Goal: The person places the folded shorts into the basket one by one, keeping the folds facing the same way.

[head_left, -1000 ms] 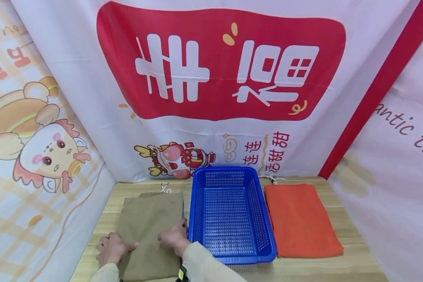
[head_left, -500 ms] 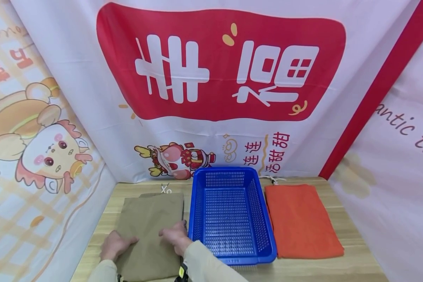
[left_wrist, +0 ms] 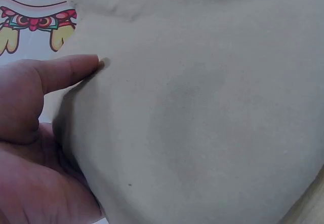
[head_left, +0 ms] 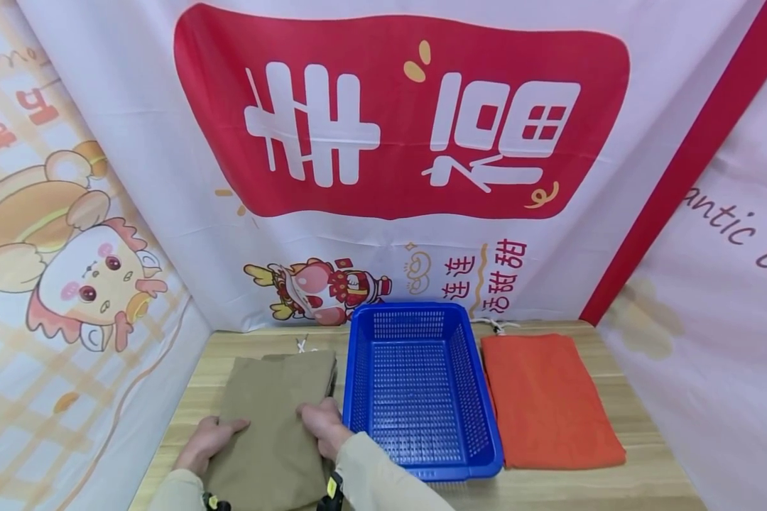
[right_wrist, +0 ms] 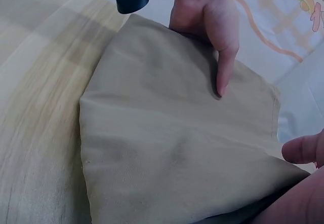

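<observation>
A folded khaki cloth point(head_left: 268, 426) lies between my two hands on the left part of the table. My left hand point(head_left: 207, 441) grips its left edge, thumb on top and the other fingers tucked beneath. At the opposite edge my right hand point(head_left: 324, 424) holds the cloth the same way, thumb above and fingers hidden underneath. In the left wrist view the cloth point(left_wrist: 192, 107) bulges beside the thumb. The right wrist view shows the fold edge raised near the right thumb point(right_wrist: 301, 149), with a dark gap under it.
Right of the khaki cloth stands a blue perforated basket point(head_left: 450, 472) with nothing inside. Beyond it lies a folded orange cloth point(head_left: 552, 404) on the wooden table point(head_left: 652, 490). Printed fabric walls point(head_left: 550, 277) enclose the back and sides. A small white mark point(head_left: 302, 344) shows behind the khaki cloth.
My left fingers have slid under the khaki cloth's left edge. The cloth has shifted slightly right and tilted, its far end skewed; my right hand has moved slightly right with it.
</observation>
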`<state>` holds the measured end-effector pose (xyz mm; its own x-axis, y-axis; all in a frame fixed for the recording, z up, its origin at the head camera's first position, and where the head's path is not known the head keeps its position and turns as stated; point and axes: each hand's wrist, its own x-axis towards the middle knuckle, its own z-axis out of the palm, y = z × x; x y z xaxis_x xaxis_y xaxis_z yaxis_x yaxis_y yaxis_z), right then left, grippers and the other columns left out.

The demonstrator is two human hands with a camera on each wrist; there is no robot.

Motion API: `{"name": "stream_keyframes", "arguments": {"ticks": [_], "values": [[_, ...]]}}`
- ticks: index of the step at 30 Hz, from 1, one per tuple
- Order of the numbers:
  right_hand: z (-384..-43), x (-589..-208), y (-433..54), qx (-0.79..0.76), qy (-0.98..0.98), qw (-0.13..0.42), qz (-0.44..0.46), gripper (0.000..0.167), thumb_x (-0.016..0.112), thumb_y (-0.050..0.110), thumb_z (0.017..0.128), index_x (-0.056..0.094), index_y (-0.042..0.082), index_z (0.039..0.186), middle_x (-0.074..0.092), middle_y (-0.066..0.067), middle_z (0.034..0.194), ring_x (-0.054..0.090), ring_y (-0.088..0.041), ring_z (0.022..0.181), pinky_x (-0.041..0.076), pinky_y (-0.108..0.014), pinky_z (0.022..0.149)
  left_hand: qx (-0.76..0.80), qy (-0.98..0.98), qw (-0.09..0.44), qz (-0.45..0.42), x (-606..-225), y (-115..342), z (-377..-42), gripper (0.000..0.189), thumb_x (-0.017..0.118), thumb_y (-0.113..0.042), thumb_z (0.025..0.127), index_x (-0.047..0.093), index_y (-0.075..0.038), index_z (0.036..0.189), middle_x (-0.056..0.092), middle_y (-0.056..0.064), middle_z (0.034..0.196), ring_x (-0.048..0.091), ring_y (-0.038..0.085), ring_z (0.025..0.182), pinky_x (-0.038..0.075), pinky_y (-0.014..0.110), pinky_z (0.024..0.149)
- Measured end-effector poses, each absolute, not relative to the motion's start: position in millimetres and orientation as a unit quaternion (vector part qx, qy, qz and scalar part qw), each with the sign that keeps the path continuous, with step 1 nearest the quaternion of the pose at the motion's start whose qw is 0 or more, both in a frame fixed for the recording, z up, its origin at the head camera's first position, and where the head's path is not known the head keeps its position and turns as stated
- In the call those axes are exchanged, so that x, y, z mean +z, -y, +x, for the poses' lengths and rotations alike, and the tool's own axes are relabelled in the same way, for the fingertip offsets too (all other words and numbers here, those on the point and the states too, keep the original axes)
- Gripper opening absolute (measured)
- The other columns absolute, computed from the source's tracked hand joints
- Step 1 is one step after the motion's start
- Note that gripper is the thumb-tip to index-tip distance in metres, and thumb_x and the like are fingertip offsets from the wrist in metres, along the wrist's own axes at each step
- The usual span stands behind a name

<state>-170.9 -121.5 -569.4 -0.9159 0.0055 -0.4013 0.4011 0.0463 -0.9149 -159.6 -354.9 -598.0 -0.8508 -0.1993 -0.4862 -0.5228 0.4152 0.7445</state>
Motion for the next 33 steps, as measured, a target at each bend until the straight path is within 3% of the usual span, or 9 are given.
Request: {"name": "stream_keyframes", "arguments": {"ticks": [12,17,24,33], "values": [[-176.0,-572.7,120.2,-0.693,-0.689,0.163,0.133,0.047,0.065,0.007,0.088,0.046,-0.017,0.124,0.056,-0.020,0.112,0.056,-0.036,0.107,0.047,-0.053,0.099,0.523,-0.804,0.182,-0.218,-596.7,350.0,-159.5,0.088,0.066,-0.044,0.097,0.027,0.024,0.139,0.057,0.030,0.114,0.062,0.035,0.099,0.052,0.049,0.086],[-177.1,-572.2,118.9,-0.692,-0.692,0.173,0.112,0.044,0.066,0.008,0.088,0.049,-0.015,0.122,0.057,-0.017,0.112,0.056,-0.033,0.105,0.048,-0.051,0.098,0.543,-0.791,0.183,-0.213,-596.8,348.4,-159.3,0.084,0.064,-0.040,0.099,0.025,0.021,0.142,0.057,0.030,0.117,0.062,0.034,0.099,0.053,0.049,0.085],[-181.2,-567.3,117.3,-0.701,-0.691,0.165,0.063,0.044,0.062,-0.001,0.087,0.050,-0.011,0.128,0.059,-0.017,0.117,0.057,-0.031,0.109,0.049,-0.049,0.098,0.575,-0.768,0.165,-0.228,-592.8,343.8,-160.5,0.058,0.066,-0.026,0.098,0.041,0.014,0.132,0.065,0.016,0.100,0.065,0.027,0.085,0.056,0.042,0.074],[-186.9,-547.5,113.4,-0.705,-0.685,0.182,0.029,0.056,0.062,0.004,0.095,0.043,-0.002,0.148,0.055,-0.019,0.136,0.052,-0.036,0.125,0.041,-0.054,0.107,0.579,-0.777,0.126,-0.214,-573.3,333.9,-166.4,0.045,0.067,-0.023,0.097,0.052,0.013,0.119,0.065,0.012,0.089,0.065,0.023,0.077,0.056,0.039,0.069]]}}
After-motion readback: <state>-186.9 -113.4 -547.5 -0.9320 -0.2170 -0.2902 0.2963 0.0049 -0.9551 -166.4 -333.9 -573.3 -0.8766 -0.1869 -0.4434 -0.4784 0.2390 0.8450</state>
